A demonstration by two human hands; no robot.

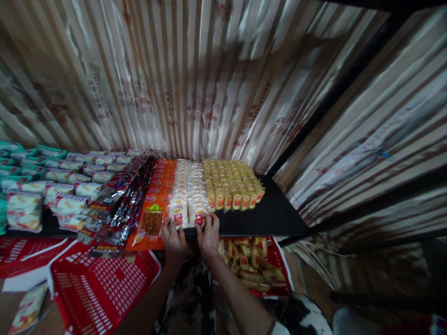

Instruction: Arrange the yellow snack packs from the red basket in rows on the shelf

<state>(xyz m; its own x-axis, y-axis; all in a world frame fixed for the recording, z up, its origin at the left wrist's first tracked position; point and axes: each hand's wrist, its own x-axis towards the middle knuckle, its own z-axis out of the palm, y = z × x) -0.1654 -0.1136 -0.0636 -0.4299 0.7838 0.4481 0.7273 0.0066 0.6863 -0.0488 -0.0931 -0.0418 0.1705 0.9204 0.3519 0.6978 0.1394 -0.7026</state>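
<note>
Two rows of white snack packets (179,211) with red labels run back along the black shelf. My left hand (173,238) grips the lower front of the left row's nearest packet, fingers curled at its edge. At the right row, my right hand (208,232) has its thumb and fingers on the front packet (196,215). Left of them lie flat orange snack bags (148,218). Several rows of small yellow-wrapped snacks (228,186) stand close on the right.
Dark red shiny bags (120,197), white packets (64,186) and green packets (26,163) fill the shelf's left. Below are a red basket (101,284) and another basket (284,265) holding yellow snacks. The black shelf (279,216) ends near a dark post (324,97); a striped curtain (181,74) hangs behind.
</note>
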